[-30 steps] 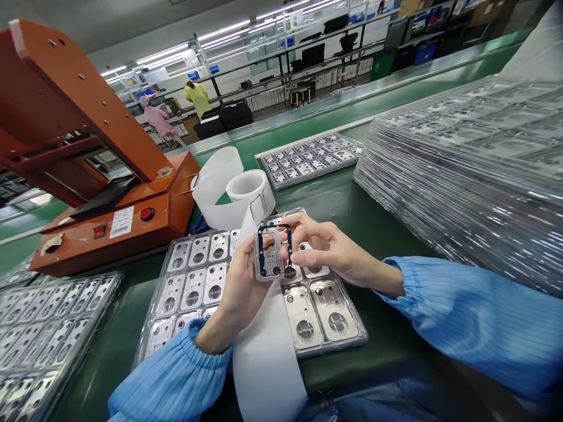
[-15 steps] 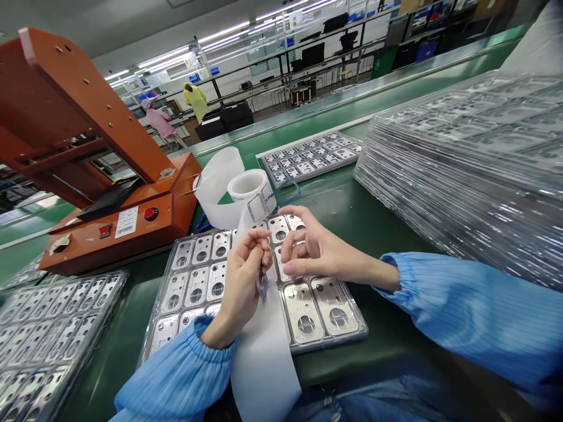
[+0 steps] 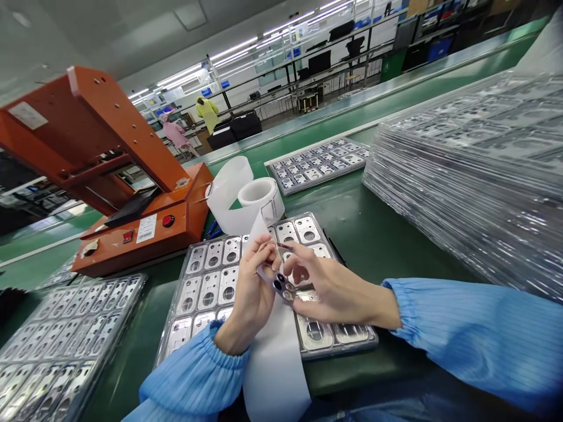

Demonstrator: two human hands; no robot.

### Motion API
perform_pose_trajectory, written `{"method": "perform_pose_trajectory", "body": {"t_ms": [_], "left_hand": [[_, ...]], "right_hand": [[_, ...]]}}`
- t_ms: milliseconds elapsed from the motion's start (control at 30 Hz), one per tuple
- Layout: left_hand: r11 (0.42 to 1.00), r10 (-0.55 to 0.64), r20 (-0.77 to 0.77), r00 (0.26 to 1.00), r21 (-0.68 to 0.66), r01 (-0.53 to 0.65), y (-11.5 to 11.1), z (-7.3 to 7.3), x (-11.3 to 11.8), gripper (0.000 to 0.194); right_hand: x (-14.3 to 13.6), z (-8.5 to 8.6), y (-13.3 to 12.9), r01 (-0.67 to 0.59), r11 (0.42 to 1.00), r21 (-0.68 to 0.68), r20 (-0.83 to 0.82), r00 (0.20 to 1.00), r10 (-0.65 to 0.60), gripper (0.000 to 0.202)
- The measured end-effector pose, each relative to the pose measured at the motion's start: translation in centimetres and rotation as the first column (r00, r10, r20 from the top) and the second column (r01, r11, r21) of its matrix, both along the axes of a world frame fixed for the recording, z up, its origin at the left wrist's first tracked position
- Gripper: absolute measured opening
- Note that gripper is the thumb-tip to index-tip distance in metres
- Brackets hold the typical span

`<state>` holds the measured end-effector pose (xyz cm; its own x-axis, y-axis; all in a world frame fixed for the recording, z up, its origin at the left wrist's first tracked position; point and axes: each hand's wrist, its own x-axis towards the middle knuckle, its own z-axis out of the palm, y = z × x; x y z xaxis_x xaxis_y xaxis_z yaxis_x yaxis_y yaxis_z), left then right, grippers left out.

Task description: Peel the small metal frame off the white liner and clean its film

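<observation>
metal plate (image 3: 281, 285) | small, shiny, round holes | tilted between both hands

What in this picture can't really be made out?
- Small metal part between left hand and right hand, head view: mostly hidden by fingers.
- Tray centre: covered by hands and white liner strip.
- Label on orange press: print too small.
- Tray stack: cut off at right edge.

text: none legible — white label (image 3: 146, 228) on orange machine (image 3: 132, 176) | print too small to read
</observation>
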<state>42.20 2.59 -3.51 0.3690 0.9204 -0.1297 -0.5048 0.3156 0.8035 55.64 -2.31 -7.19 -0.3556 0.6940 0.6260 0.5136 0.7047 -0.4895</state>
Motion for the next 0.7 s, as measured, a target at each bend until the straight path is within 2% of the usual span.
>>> {"method": "perform_pose_trajectory", "body": {"t_ms": [133, 200, 300, 367, 467, 567, 633, 700], "left_hand": [[1.0, 0.007, 0.02, 1.0, -0.002, -0.007, 0.4, -0.2, -0.1, 0.009], [1.0, -0.027, -0.005, 1.0, -0.005, 0.027, 0.3, -0.3, -0.1, 0.006], [0.977, -0.213, -0.08, 0.974, -0.014, 0.213, 0.0, -0.3, -0.1, 0.009], [0.922, -0.387, -0.1, 0.917, -0.038, 0.385, -0.2, -0.2, -0.1, 0.012], [0.842, -0.539, -0.109, 0.835, -0.063, 0.535, -0.4, 0.3, -0.2, 0.037], [0.811, -0.578, -0.198, 0.792, -0.034, 0.584, -0.6, 0.6, -0.3, 0.059], [0.812, -0.563, -0.271, 0.781, -0.008, 0.583, -0.8, 0.6, -0.3, 0.055], [0.831, -0.528, -0.319, 0.787, -0.003, 0.556, -0.9, 0.5, -0.2, 0.044]], "right_hand": [[0.6, 0.3, 0.4, 0.025, 0.997, 0.072, -0.147, 0.989, -0.014, 0.06], [1.2, 1.1, 0.7, 0.071, 0.997, 0.026, -0.262, 0.963, -0.062, 0.053], [2.2, 2.6, 1.0, 0.087, 0.986, -0.143, -0.428, 0.893, -0.141, 0.053], [2.8, 3.6, 1.1, 0.042, 0.972, -0.232, -0.5, 0.852, -0.156, 0.056], [3.4, 4.3, 1.2, -0.067, 0.944, -0.324, -0.496, 0.861, -0.109, 0.06], [3.6, 4.3, 1.2, -0.154, 0.902, -0.403, -0.402, 0.915, -0.024, 0.063], [3.5, 4.0, 1.2, -0.166, 0.884, -0.437, -0.347, 0.938, 0.005, 0.064], [3.4, 3.8, 1.3, -0.14, 0.889, -0.435, -0.316, 0.949, -0.005, 0.064]]}}
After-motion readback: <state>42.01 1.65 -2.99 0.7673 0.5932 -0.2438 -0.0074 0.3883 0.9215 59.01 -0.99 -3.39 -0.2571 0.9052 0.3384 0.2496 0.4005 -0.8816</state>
